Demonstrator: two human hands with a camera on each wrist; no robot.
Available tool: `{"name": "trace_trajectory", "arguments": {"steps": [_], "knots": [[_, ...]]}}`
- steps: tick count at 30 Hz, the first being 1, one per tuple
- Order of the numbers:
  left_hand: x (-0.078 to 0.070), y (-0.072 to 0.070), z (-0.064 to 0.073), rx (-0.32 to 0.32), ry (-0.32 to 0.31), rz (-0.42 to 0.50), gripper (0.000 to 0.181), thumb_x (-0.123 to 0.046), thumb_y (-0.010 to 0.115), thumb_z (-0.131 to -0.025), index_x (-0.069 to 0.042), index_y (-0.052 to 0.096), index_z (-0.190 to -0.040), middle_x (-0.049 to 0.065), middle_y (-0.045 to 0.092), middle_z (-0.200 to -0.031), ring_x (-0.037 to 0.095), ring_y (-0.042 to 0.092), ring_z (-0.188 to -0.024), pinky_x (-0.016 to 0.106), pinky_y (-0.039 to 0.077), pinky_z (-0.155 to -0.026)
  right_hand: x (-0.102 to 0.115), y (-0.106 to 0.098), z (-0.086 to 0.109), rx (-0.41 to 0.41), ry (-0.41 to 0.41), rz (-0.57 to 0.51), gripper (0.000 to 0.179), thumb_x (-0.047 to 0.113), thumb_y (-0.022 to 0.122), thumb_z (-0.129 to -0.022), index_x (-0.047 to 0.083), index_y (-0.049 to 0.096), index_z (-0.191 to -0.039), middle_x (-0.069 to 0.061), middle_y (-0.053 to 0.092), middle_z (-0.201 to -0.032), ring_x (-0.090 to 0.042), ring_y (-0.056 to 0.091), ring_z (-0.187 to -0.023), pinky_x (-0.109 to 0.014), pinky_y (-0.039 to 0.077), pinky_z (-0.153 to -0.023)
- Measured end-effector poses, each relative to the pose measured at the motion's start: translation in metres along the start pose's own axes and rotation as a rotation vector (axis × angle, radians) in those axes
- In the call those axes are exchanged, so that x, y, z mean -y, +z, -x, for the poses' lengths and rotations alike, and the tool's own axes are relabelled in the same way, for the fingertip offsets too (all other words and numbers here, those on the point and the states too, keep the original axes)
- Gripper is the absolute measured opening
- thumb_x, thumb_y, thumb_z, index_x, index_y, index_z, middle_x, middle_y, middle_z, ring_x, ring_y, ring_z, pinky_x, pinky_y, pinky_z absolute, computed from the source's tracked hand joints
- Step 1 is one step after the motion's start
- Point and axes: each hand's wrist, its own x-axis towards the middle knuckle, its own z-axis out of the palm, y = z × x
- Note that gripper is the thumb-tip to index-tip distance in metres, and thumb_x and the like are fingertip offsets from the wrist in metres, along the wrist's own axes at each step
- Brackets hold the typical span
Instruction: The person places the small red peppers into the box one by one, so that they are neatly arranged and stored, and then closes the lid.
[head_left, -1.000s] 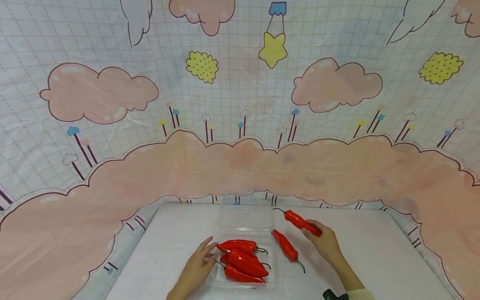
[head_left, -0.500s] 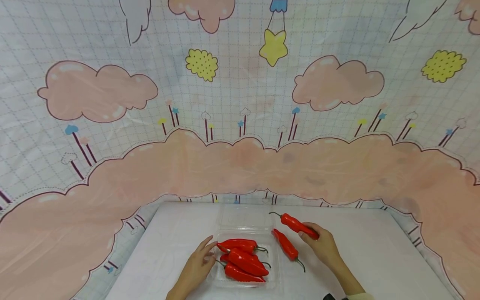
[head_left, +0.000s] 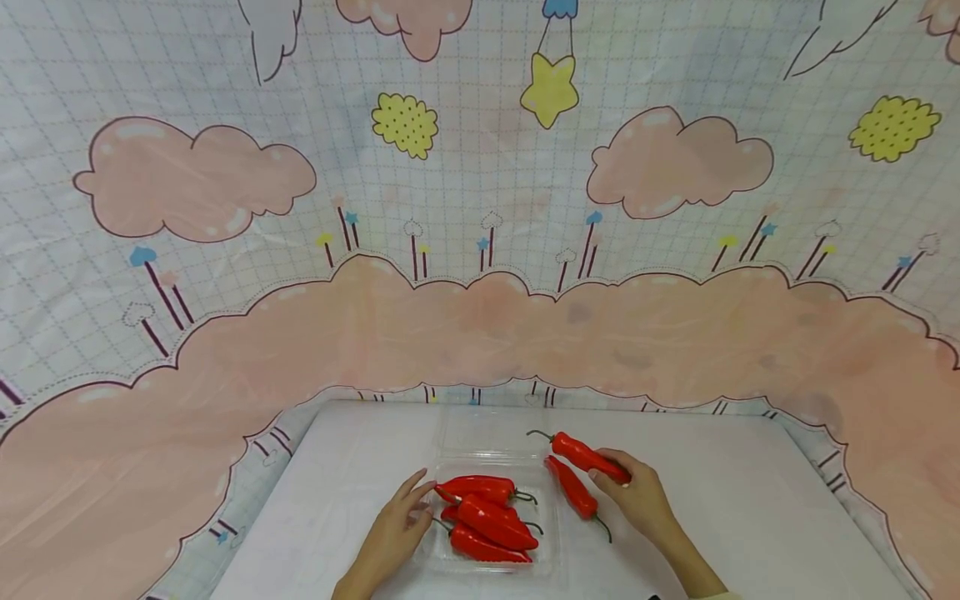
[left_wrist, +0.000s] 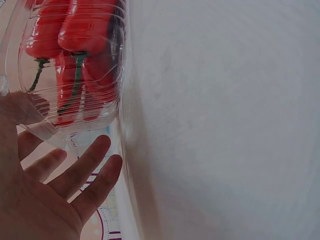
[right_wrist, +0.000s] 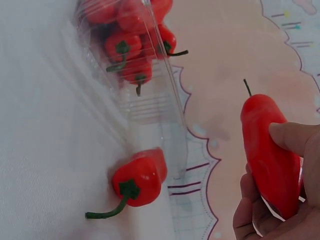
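Note:
A red chili pepper [head_left: 581, 454] with a green stem is gripped by its blunt end in my right hand [head_left: 643, 500]; in the right wrist view the thumb lies along the held pepper [right_wrist: 267, 150]. Below it a second, loose pepper [head_left: 576, 490] lies on the table beside a clear plastic box [head_left: 553, 546]. Inside the box several red peppers [head_left: 491, 518] are piled. My left hand [head_left: 388, 533] rests at the box's left edge, touching it. In the left wrist view the left hand's fingers [left_wrist: 90, 167] are spread and nearly straight, below the box wall.
The box's clear lid [head_left: 491, 433] is folded back behind it on the white table [head_left: 750, 492]. A patterned cloth backdrop [head_left: 480, 333] with clouds and stars rises beyond the table's far edge.
My right hand has moved left and slightly nearer me with the pepper, so that it now hangs close above the loose one. The left hand and the box have stayed put.

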Motion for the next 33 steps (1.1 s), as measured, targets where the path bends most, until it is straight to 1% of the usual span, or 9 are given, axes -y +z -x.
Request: {"name": "trace_trajectory", "arguments": {"steps": [4, 10, 15, 19, 25, 33], "knots": [[0.000, 0.000, 0.000, 0.000, 0.000, 0.000, 0.042, -0.010, 0.063, -0.092, -0.009, 0.059, -0.134, 0.005, 0.045, -0.152, 0.018, 0.069, -0.102, 0.020, 0.056, -0.077, 0.003, 0.002, 0.002, 0.005, -0.008, -0.011, 0.043, 0.028, 0.073, -0.088, 0.013, 0.064, -0.128, -0.011, 0.066, -0.123, -0.025, 0.060, -0.106, -0.036, 0.058, -0.084], [-0.001, -0.001, -0.001, 0.004, -0.003, -0.003, 0.042, -0.010, 0.063, -0.092, -0.009, 0.059, -0.135, 0.006, 0.045, -0.152, 0.019, 0.070, -0.102, 0.021, 0.056, -0.078, 0.007, 0.006, 0.006, 0.005, -0.024, -0.003, 0.041, 0.026, 0.073, -0.088, 0.014, 0.065, -0.126, -0.009, 0.067, -0.122, -0.022, 0.061, -0.103, -0.029, 0.059, -0.079], [-0.002, -0.001, 0.000, -0.001, -0.007, -0.001, 0.042, -0.010, 0.063, -0.092, -0.009, 0.060, -0.134, 0.007, 0.045, -0.152, 0.019, 0.070, -0.102, 0.020, 0.056, -0.077, 0.012, 0.008, 0.010, 0.007, -0.025, 0.006, 0.041, 0.026, 0.074, -0.088, 0.014, 0.065, -0.126, -0.008, 0.068, -0.121, -0.021, 0.061, -0.103, -0.030, 0.059, -0.079], [-0.003, -0.001, 0.000, -0.004, -0.007, 0.001, 0.042, -0.010, 0.063, -0.092, -0.009, 0.060, -0.134, 0.006, 0.045, -0.152, 0.018, 0.069, -0.101, 0.021, 0.056, -0.077, 0.016, 0.010, 0.013, 0.008, -0.032, 0.008, 0.039, 0.026, 0.075, -0.087, 0.015, 0.066, -0.124, -0.006, 0.069, -0.119, -0.020, 0.061, -0.103, -0.027, 0.057, -0.080], [-0.001, -0.001, 0.000, -0.001, -0.009, 0.002, 0.042, -0.010, 0.063, -0.092, -0.009, 0.060, -0.134, 0.006, 0.045, -0.152, 0.019, 0.069, -0.102, 0.020, 0.055, -0.078, 0.019, 0.013, 0.017, 0.010, -0.056, -0.004, 0.037, 0.024, 0.076, -0.085, 0.016, 0.068, -0.121, -0.004, 0.070, -0.116, -0.018, 0.061, -0.099, -0.020, 0.052, -0.074], [-0.001, -0.001, 0.000, -0.002, -0.008, 0.007, 0.042, -0.011, 0.063, -0.093, -0.009, 0.059, -0.135, 0.006, 0.044, -0.153, 0.020, 0.069, -0.104, 0.020, 0.055, -0.077, 0.026, 0.017, 0.024, 0.030, -0.073, -0.040, 0.034, 0.022, 0.077, -0.085, 0.017, 0.069, -0.117, -0.003, 0.070, -0.112, -0.017, 0.059, -0.095, -0.020, 0.052, -0.070]]}}
